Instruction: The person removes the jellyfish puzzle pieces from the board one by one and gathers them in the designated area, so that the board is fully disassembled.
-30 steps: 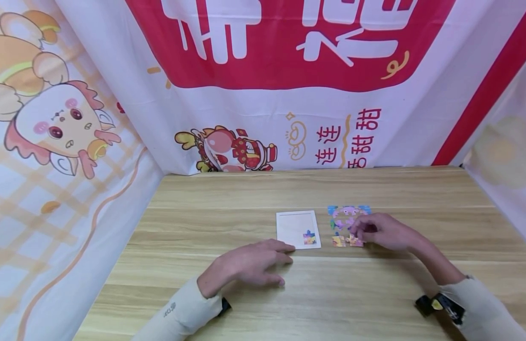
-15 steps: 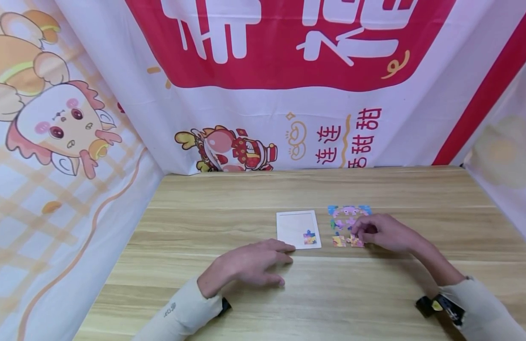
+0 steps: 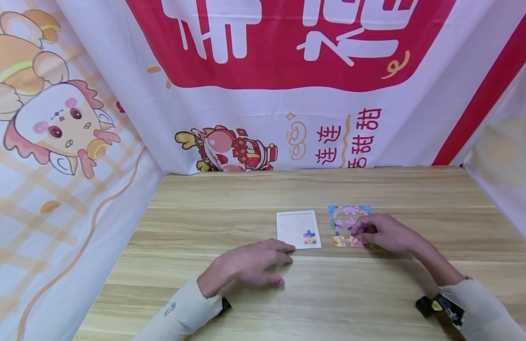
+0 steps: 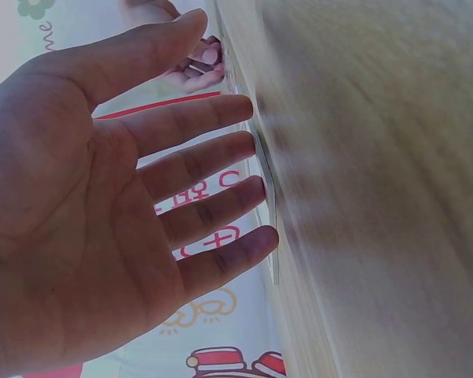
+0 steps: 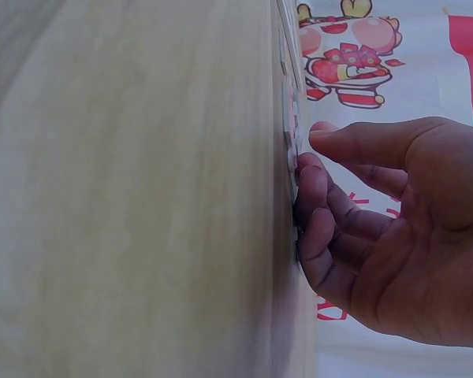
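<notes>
A white puzzle tray (image 3: 294, 222) lies flat on the wooden table (image 3: 331, 303), with one colourful piece (image 3: 309, 237) set in its near right corner. Just to its right lie several loose colourful puzzle pieces (image 3: 348, 210). My right hand (image 3: 384, 232) rests over them with curled fingers. Its thumb and forefinger pinch the near right piece (image 3: 355, 241) against the table, which the right wrist view shows close up as the hand (image 5: 394, 236) on the piece (image 5: 290, 150). My left hand (image 3: 250, 265) lies palm down, its straight fingers (image 4: 197, 165) touching the tray's near left corner (image 4: 268, 213).
Printed cloth banners (image 3: 263, 71) wall in the table at the back and on both sides. Bare wood stretches in front of and behind the tray. Long pale sleeves (image 3: 182, 312) cover both forearms, and a dark strap (image 3: 441, 303) sits on the right wrist.
The right hand's fingertips have nudged the near right piece a little to the left. The left hand has stayed still.
</notes>
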{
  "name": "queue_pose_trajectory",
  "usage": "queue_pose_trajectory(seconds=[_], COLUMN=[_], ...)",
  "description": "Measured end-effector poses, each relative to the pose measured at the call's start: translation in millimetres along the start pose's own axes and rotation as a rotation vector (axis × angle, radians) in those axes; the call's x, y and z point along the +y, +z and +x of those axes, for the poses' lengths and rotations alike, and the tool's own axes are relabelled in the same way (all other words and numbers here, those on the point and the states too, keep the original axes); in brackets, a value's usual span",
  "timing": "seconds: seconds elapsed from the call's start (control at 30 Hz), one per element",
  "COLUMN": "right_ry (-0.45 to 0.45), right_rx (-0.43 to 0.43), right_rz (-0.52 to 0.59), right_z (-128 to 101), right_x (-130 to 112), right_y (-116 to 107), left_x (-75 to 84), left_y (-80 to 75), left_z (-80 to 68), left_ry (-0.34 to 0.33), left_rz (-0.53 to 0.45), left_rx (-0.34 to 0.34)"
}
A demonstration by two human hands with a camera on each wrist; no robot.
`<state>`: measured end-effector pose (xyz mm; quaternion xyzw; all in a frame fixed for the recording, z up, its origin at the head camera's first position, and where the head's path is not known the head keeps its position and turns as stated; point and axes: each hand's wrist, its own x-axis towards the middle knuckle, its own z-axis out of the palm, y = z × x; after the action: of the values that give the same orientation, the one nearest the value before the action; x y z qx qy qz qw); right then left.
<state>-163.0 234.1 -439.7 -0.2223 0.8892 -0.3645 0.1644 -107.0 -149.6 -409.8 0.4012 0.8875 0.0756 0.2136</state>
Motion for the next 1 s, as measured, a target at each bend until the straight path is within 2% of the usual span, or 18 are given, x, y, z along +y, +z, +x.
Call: queue_pose_trajectory(seconds=[0.4,0.6,0.77,0.9,1.0], right_ry=[0.059,0.057,-0.017,-0.119,-0.139], right_rx=[-0.043,-0.053,-0.061,-0.037,-0.041], right_rz=[0.013,0.044,0.033,-0.023,-0.022], right_z=[7.9,17.0,24.1,28.5,31.9], right_x=[-17.1,-26.5,-29.9,-32.0,-35.0], right_y=[-0.4,5.4,12.2,16.9,20.5], left_x=[0.6,0.2,0.8,1.1,1.1], left_y=[-1.4,-1.3,-2.6,-3.7,-4.4], left_z=[0.4,1.6,3.9,6.3,9.4], left_ry=[0.005,0.017,0.026,0.023,0.029], left_rz=[-0.003,0.000,0.015,0.005,0.004], left_rx=[-0.004,0.013,0.023,0.021,0.022])
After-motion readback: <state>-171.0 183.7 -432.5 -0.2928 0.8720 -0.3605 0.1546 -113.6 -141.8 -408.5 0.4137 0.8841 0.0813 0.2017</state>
